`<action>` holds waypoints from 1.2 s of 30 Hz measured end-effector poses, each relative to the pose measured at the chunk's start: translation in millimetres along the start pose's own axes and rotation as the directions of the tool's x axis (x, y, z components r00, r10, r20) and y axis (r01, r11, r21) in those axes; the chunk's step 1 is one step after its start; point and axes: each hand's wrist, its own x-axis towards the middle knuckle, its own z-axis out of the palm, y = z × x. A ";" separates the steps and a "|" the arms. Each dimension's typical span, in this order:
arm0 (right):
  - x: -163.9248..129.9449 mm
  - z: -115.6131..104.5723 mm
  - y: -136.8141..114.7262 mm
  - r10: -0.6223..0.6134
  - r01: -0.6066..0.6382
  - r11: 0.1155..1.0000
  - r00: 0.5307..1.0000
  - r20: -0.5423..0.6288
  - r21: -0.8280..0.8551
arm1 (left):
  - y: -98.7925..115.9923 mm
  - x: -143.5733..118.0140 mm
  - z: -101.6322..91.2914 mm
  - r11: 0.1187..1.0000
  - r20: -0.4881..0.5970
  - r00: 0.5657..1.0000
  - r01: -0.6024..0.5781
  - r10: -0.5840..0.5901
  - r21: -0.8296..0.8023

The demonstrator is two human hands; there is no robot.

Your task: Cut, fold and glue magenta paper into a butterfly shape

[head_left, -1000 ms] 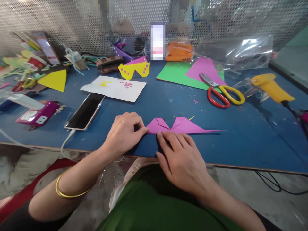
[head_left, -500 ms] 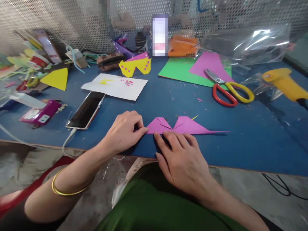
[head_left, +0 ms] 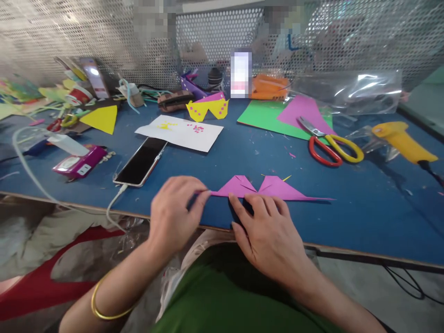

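A folded pink paper cutout lies along the front of the blue table, with two raised humps, a notch between them and a thin tail at each end. My left hand is closed in a pinch on its left tail. Fingertips of my right hand lie flat along its lower edge, near the middle. Thin yellow bits stick out behind the right hump. Farther back stands a yellow mask-shaped paper with pink dots.
White paper with small yellow and pink pieces overlaps a phone on a cable. Scissors rest by green paper and pink paper. A yellow glue gun lies right; a purple power strip sits left.
My left hand has drawn back slightly from the left hump, now pinching the tail's outer end, which shows more. My right hand stays on the lower edge. The camera view has shifted.
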 end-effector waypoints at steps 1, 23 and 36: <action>-0.5 0.4 -0.1 -0.001 0.001 1.000 1.000 -0.002 -0.002 | 6.6 -5.0 3.0 0.992 0.043 0.991 -0.128 0.127 0.019; -1.3 2.2 -2.8 -0.010 0.010 1.000 0.999 -0.043 -0.001 | -2.6 -34.4 -5.7 0.929 0.038 0.973 -0.227 0.226 0.292; -17.5 -3.1 15.1 0.123 -0.120 0.991 0.991 -0.049 0.059 | 27.6 -29.2 33.3 0.915 0.165 0.929 -0.358 0.330 0.184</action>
